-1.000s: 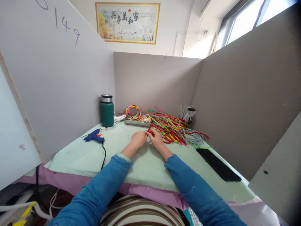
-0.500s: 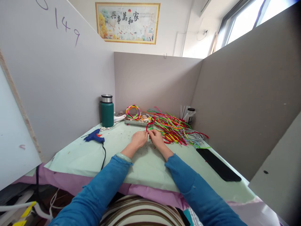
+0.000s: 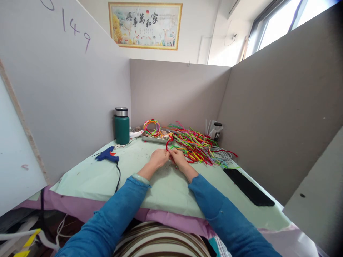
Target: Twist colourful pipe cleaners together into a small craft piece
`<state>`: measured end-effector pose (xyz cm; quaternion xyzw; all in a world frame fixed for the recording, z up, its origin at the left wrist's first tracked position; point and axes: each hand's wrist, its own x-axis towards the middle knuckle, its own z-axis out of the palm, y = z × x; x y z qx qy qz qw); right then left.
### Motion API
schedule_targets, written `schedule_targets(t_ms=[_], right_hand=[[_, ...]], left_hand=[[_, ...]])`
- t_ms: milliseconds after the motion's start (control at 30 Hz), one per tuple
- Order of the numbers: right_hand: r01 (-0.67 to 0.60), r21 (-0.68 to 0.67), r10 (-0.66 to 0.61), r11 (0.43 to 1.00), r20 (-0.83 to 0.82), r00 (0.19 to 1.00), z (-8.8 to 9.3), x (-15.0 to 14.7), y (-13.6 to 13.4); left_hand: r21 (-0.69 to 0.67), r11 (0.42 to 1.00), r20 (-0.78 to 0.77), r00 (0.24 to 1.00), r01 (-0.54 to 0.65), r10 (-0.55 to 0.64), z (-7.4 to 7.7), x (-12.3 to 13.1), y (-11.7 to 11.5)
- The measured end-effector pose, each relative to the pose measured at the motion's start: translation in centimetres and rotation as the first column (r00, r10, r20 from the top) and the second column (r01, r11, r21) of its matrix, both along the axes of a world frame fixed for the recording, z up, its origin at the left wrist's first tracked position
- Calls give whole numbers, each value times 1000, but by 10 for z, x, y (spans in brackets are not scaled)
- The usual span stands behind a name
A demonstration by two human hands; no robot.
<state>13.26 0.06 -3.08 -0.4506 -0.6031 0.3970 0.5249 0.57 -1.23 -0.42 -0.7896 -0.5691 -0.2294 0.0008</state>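
Observation:
A red pipe cleaner (image 3: 167,145) curves up from between my fingertips, over the middle of the table. My left hand (image 3: 158,158) is closed in a pinch on its lower part. Right beside it, my right hand (image 3: 179,158) pinches the same pipe cleaner, fingertips touching those of the left. The fingers hide the lower part of the stem, and a bit of red shows under the right hand. Just behind the hands lies a heap of colourful pipe cleaners (image 3: 197,140). A shallow metal tray (image 3: 156,140) with small pieces sits behind and to the left.
A ring of braided colours (image 3: 145,126) rests on the tray. To the left are a blue glue gun (image 3: 107,154) with a black cord and a green bottle (image 3: 122,129). A black flat pad (image 3: 248,186) lies at the right. Grey partitions (image 3: 177,89) enclose the table.
The upper end of the red pipe cleaner has shifted slightly left and down. My right hand's fingers have moved a little at the pinch; both arms stay nearly in place.

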Motion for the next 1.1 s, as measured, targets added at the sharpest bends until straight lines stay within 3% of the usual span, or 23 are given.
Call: schedule_targets(t_ms=[200, 400, 633, 833, 1100], right_hand=[[-66, -14, 63, 998, -140, 988, 2, 1, -2], [-174, -140, 136, 975, -247, 959, 0, 3, 1], [-140, -103, 108, 985, -270, 957, 0, 3, 3], [-146, -80, 118, 986, -284, 952, 2, 1, 1], [-130, -98, 96, 987, -300, 949, 4, 1, -1]], left_hand=[[20, 999, -1, 1000, 26, -26, 2, 0, -1], [10, 999, 1, 999, 47, -47, 1, -1, -1], [-10, 997, 86, 994, 74, -73, 3, 1, -1], [29, 999, 234, 972, -22, 14, 1, 2, 2], [45, 999, 324, 946, 0, -15, 1, 1, 3]])
